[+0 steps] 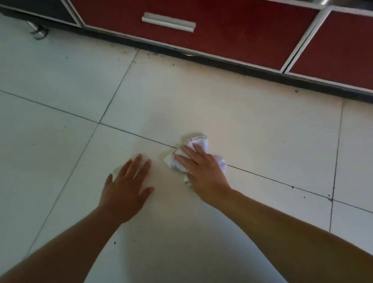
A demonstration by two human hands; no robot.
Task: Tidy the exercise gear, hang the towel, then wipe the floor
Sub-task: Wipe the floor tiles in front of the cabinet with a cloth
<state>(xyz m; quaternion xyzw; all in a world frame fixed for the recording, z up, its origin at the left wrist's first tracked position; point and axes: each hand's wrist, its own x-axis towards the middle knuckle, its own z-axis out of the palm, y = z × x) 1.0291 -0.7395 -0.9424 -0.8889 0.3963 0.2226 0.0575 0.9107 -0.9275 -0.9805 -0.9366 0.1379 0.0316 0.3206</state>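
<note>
Plainly the wiping step is in hand; the right hand [203,169] lies flat on a crumpled white cloth [198,140], its fingers [190,152] straight and spread, pressing the cloth down rather than gripping it; the cloth sits on the floor [260,138] astride a grout line [134,135], in front of a red cabinet [227,30]. The left hand [126,188] rests palm-down on bare tile just beside it, fingers extended and holding nothing, seemingly as a prop. To wipe well, I would keep the palm's weight over the middle of the cloth so it does not bunch or slip out; work in overlapping strokes, drawing dirt toward the body; and press along the grout, where grime lodges. Dark specks [295,90] lie near the black plinth [265,70], so that strip likely needs passes too. No brand, label or writing can be read; the thin dark line on the cloth looks like edging, not lettering.
</note>
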